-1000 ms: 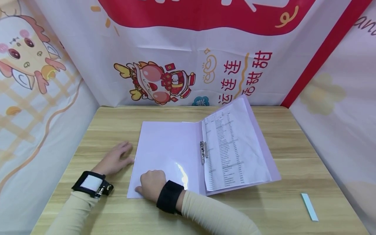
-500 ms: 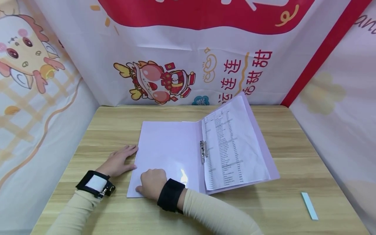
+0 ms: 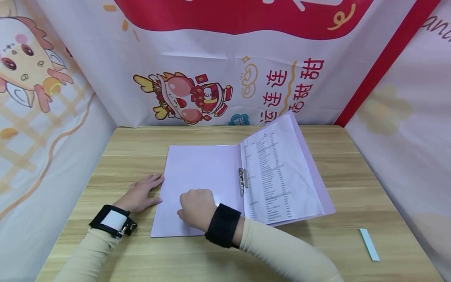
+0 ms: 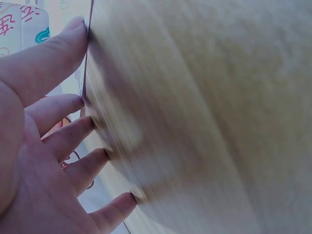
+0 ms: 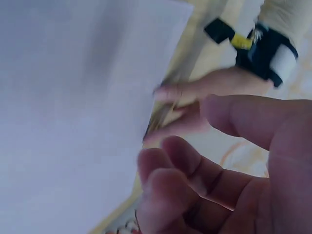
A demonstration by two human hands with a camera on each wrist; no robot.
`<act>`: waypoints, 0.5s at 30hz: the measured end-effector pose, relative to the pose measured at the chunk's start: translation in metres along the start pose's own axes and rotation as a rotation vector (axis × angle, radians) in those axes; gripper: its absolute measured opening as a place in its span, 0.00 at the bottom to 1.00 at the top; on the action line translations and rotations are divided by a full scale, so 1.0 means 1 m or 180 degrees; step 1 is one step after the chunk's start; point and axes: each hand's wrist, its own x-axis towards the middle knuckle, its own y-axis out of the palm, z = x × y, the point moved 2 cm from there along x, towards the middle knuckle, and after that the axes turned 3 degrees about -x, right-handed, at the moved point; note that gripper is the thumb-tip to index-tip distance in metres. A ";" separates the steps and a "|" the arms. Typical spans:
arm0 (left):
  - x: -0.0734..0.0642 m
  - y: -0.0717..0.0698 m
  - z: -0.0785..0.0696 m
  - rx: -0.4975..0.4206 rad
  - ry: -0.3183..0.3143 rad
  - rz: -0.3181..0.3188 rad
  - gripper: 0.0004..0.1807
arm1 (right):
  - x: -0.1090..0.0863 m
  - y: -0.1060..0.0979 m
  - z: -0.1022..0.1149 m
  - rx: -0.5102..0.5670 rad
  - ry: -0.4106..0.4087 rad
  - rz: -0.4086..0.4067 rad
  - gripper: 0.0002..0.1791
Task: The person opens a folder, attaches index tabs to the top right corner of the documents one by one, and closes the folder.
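One lilac folder (image 3: 201, 168) — paper (image 3: 280, 178) inside

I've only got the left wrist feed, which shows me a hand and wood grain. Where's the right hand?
Observer: In the head view, the right hand is over the left side of the open lilac folder.
Operator: Is it gripping anything?
Observer: No. In the right wrist view its fingers are loosely curled, with nothing between them and the thumb.
Operator: And what's on the folder's other side?
Observer: A printed sheet lies against the right cover, which tilts upward.
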 end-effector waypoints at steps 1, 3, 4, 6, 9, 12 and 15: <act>0.000 0.000 0.000 0.0000 0.0000 0.0002 0.41 | -0.001 -0.002 -0.006 0.0002 0.0034 -0.0006 0.23; 0.001 0.000 -0.001 0.0003 0.0004 -0.0003 0.41 | -0.004 -0.006 -0.020 0.0015 0.0122 -0.0019 0.23; 0.001 0.001 -0.001 0.0002 0.0006 -0.0005 0.40 | -0.005 -0.007 -0.027 0.0029 0.0166 -0.0028 0.23; 0.001 0.001 -0.001 0.0003 0.0011 -0.0012 0.41 | -0.009 -0.011 -0.042 0.0079 0.0240 -0.0048 0.23; 0.001 0.001 0.000 0.0006 0.0017 -0.0022 0.40 | -0.017 -0.015 -0.064 0.0127 0.0310 -0.0168 0.23; 0.001 0.001 0.001 -0.0001 0.0023 -0.0029 0.40 | -0.026 -0.020 -0.086 0.0168 0.0395 -0.0288 0.23; 0.001 0.000 0.000 -0.0014 0.0031 -0.0029 0.40 | -0.035 -0.022 -0.107 0.0259 0.0586 -0.0261 0.23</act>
